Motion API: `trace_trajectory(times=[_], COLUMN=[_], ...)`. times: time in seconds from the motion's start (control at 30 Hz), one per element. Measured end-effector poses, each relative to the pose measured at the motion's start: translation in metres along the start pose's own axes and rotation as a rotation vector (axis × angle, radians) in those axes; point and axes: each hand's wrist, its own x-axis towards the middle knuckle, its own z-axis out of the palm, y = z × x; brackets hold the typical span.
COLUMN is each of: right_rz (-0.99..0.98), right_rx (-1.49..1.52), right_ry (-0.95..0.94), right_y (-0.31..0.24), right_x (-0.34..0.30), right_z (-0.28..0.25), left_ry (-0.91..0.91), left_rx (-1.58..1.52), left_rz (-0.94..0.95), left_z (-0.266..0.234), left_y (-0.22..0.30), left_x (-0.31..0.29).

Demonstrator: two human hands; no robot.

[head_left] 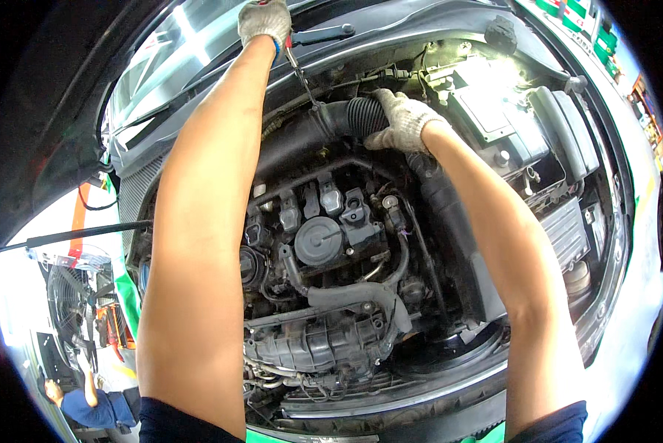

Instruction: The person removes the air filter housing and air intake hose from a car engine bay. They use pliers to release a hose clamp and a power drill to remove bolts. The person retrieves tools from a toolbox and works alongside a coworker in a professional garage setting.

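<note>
My left hand, in a knitted work glove, is closed at the far edge of the engine bay around the red handle of what looks like a screwdriver. The tool's metal shaft slants down and its tip meets the black intake duct near a clamp. The gloved right hand wraps its fingers and thumb around the ribbed black hose that continues from this duct. The palm side of both hands is hidden.
Below my hands lies the engine with its coils and hoses. A battery sits at the right. A hood prop rod crosses the left side, under the raised hood. Another person is at the lower left, near a fan.
</note>
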Motion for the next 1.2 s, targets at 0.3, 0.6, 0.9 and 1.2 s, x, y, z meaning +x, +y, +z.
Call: trace_trajectory(times=[0.3, 0.6, 0.9, 1.2], right_rz=[-0.023, -0.024, -0.024, 0.002], right_rx=[0.011, 0.066, 0.051, 0.029], right_ry=[0.027, 0.007, 0.028, -0.007], right_y=[0.004, 0.008, 0.013, 0.008], right_x=[0.002, 0.001, 0.006, -0.001], right_z=[0.006, 0.003, 0.008, 0.001], left_ry=[0.042, -0.124, -0.001, 0.139], left_rx=[0.432, -0.287, -0.5, 0.195], left_rz=[0.232, 0.045, 0.079, 0.069], left_z=[0.046, 0.006, -0.03, 0.002], left_y=[-0.007, 0.001, -0.009, -0.021], left_x=[0.028, -0.002, -0.027, 0.022])
